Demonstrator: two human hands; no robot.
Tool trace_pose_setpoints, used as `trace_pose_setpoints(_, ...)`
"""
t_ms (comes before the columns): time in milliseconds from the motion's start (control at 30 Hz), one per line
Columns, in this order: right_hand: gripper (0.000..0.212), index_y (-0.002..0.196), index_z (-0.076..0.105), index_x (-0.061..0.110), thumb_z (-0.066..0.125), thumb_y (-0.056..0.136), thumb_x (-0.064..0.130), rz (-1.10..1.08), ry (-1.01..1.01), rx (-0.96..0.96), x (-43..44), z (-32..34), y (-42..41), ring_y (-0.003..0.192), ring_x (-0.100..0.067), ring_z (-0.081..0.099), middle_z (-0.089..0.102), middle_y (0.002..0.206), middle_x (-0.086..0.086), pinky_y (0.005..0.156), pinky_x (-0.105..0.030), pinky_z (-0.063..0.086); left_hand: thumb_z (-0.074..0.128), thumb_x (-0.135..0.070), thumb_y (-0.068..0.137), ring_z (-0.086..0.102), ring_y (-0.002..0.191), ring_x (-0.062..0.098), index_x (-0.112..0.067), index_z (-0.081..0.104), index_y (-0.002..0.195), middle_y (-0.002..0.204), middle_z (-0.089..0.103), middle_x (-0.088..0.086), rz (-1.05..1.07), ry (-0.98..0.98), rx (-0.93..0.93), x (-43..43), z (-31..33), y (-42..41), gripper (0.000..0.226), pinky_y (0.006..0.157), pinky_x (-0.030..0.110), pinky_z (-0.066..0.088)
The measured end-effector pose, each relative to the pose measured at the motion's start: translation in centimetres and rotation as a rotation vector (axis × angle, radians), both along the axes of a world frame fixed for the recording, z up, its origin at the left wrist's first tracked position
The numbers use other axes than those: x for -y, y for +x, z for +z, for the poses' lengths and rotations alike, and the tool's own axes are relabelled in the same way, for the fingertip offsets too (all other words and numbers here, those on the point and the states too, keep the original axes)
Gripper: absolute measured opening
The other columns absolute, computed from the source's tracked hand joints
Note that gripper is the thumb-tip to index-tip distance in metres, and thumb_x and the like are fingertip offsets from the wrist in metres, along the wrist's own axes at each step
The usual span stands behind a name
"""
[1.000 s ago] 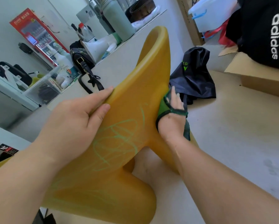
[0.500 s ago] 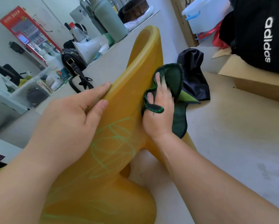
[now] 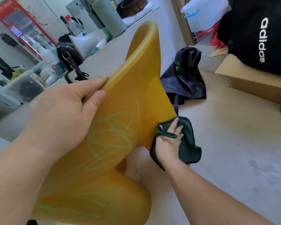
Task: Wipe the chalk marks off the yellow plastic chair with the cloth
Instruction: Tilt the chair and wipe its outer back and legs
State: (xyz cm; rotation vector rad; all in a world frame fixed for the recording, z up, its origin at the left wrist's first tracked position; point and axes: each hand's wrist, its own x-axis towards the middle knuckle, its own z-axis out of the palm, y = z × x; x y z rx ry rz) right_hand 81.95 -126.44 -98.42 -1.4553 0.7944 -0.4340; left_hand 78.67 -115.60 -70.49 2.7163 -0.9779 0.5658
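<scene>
The yellow plastic chair (image 3: 136,82) lies tilted across the middle of the view. Green chalk scribbles (image 3: 111,137) cover its lower middle surface, with fainter strokes near the bottom. My left hand (image 3: 68,111) grips the chair's left rim, thumb on the face. My right hand (image 3: 170,142) presses a dark green cloth (image 3: 189,143) against the chair's right edge, beside the scribbles. A loop of the cloth crosses my fingers. The chair's far side is hidden.
A black bag (image 3: 185,77) lies on the floor right behind the chair. A cardboard box (image 3: 253,82) carrying a black adidas bag (image 3: 263,34) stands at the right. A handbag (image 3: 68,57), bottles and a clear bin (image 3: 27,85) sit at the left.
My right hand slid the cloth down the chair's right edge from its upper part to lower beside the scribbles. My left hand kept its grip on the rim.
</scene>
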Motion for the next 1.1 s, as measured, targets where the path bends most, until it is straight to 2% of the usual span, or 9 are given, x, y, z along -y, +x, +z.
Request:
trace_pose_setpoints(67, 0.083, 0.160, -0.016, 0.031, 0.037, 0.099, 0.048, 0.039, -0.110, 0.063, 0.1, 2.4, -0.2, 0.155, -0.037, -0.012, -0.015, 0.170, -0.006, 0.126, -0.052, 0.000, 0.052, -0.038, 0.098, 0.057, 0.111, 0.009, -0.044, 0.056, 0.135, 0.118, 0.060, -0.021, 0.000, 0.030, -0.022, 0.7, 0.3, -0.1, 0.038, 0.089, 0.024, 0.038)
trace_pose_setpoints(133, 0.085, 0.160, -0.014, 0.032, 0.039, 0.100, 0.059, 0.056, -0.161, 0.150, 1.1, 4.7, 0.1, 0.155, -0.037, -0.014, -0.016, 0.170, -0.004, 0.126, -0.051, -0.001, 0.051, -0.036, 0.100, 0.055, 0.122, 0.015, -0.040, 0.055, 0.138, 0.128, 0.063, -0.014, -0.004, 0.064, -0.025, 1.8, 0.5, 0.4, 0.038, 0.097, 0.025, 0.038)
trace_pose_setpoints(333, 0.078, 0.160, -0.008, 0.040, 0.038, 0.102, 0.062, 0.161, -0.053, 0.267, 5.7, 7.1, 1.0, 0.155, -0.033, -0.020, -0.019, 0.170, 0.005, 0.125, -0.054, -0.003, 0.046, -0.035, 0.104, 0.050, 0.130, 0.022, -0.034, 0.054, 0.142, 0.140, 0.060, -0.002, 0.009, 0.134, 0.007, 7.0, 0.8, 2.4, 0.039, 0.100, 0.028, 0.036)
trace_pose_setpoints(600, 0.053, 0.159, -0.005, 0.045, 0.015, 0.109, 0.050, 0.210, 0.119, 0.396, 1.3, 7.9, -0.9, 0.153, -0.016, -0.025, -0.024, 0.166, 0.015, 0.126, -0.048, -0.007, 0.038, -0.039, 0.105, 0.044, 0.136, 0.013, -0.038, 0.047, 0.146, 0.146, 0.052, -0.012, 0.002, 0.143, -0.081, 6.8, 1.3, 1.1, 0.041, 0.096, 0.020, 0.027)
trace_pose_setpoints(767, 0.075, 0.149, -0.004, 0.059, 0.020, 0.082, 0.082, 0.198, 0.277, 0.477, -2.0, 9.9, -1.9, 0.157, -0.008, -0.003, -0.007, 0.169, 0.020, 0.128, -0.048, 0.006, 0.033, -0.060, 0.096, 0.055, 0.084, -0.004, -0.051, 0.040, 0.145, 0.106, 0.059, -0.024, 0.002, 0.062, -0.074, 1.5, 2.3, -0.3, 0.050, 0.077, 0.028, 0.038)
trace_pose_setpoints(867, 0.117, 0.156, 0.026, 0.048, 0.016, 0.056, 0.109, 0.152, 0.347, 0.491, -2.4, 10.5, -1.7, 0.155, -0.013, 0.018, 0.022, 0.167, 0.019, 0.126, -0.048, 0.016, 0.030, -0.067, 0.089, 0.057, 0.080, -0.006, -0.055, 0.038, 0.143, 0.100, 0.058, -0.027, -0.033, 0.058, -0.066, -0.8, 2.6, -0.3, 0.057, 0.068, 0.021, 0.039)
trace_pose_setpoints(933, 0.083, 0.147, 0.040, 0.057, 0.030, 0.076, 0.097, 0.088, 0.357, 0.559, -1.5, 10.8, -1.7, 0.150, -0.011, 0.030, 0.038, 0.158, 0.025, 0.124, -0.048, 0.022, 0.030, -0.072, 0.091, 0.056, 0.085, -0.009, -0.057, 0.035, 0.143, 0.103, 0.059, -0.029, -0.071, 0.070, -0.097, -1.5, 2.4, -0.1, 0.054, 0.069, 0.024, 0.042)
trace_pose_setpoints(1000, 0.047, 0.139, 0.058, 0.047, 0.044, 0.095, 0.054, 0.043, 0.302, 0.611, 0.9, 10.4, -1.6, 0.137, -0.010, 0.048, 0.055, 0.146, 0.016, 0.119, -0.043, 0.034, 0.031, -0.076, 0.086, 0.055, 0.089, -0.010, -0.061, 0.030, 0.143, 0.112, 0.057, -0.030, -0.097, 0.112, -0.137, -1.9, 2.1, 0.1, 0.059, 0.071, 0.023, 0.043)
trace_pose_setpoints(1100, 0.041, 0.124, 0.072, 0.037, 0.052, 0.093, 0.019, -0.002, 0.252, 0.677, 4.0, 9.9, -1.9, 0.105, -0.015, 0.065, 0.074, 0.116, 0.008, 0.098, -0.039, 0.049, 0.033, -0.074, 0.087, 0.053, 0.098, -0.012, -0.065, 0.026, 0.143, 0.124, 0.056, -0.023, -0.127, 0.145, -0.158, -2.3, 1.7, 0.2, 0.057, 0.079, 0.026, 0.042)
